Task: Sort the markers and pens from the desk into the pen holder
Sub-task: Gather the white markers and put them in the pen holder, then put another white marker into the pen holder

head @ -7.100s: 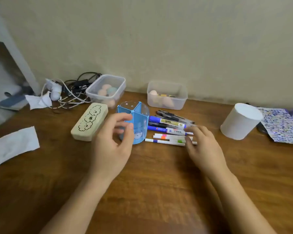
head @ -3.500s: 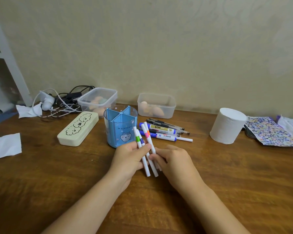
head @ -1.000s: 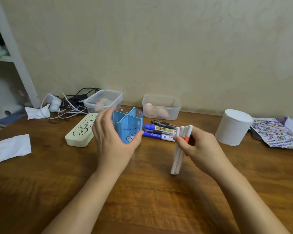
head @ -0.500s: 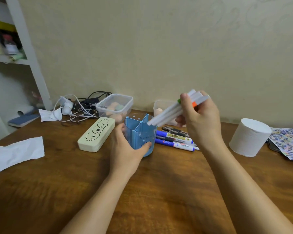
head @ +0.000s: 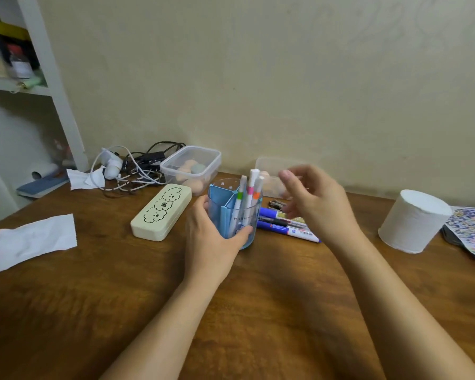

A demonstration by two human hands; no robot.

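Observation:
A round blue pen holder (head: 225,200) with dividers stands on the wooden desk (head: 121,283). Three thin white markers (head: 248,190), banded green, pink and orange, stand upright in its right compartment. My left hand (head: 211,239) wraps the holder's near side. My right hand (head: 316,204) hovers just right of the holder, fingers apart, holding nothing. Beneath that hand lie blue markers and dark pens (head: 283,224) on the desk, partly hidden.
A cream pencil case (head: 161,212) lies left of the holder. Behind are a clear box (head: 191,167), a second clear box (head: 272,165) and tangled cables (head: 132,171). A white paper roll (head: 412,220) stands right, a patterned sheet (head: 472,229) beyond it, tissue (head: 30,242) left.
My right hand lowered the three white markers into the holder's right compartment and let them go. My left hand kept its hold on the holder.

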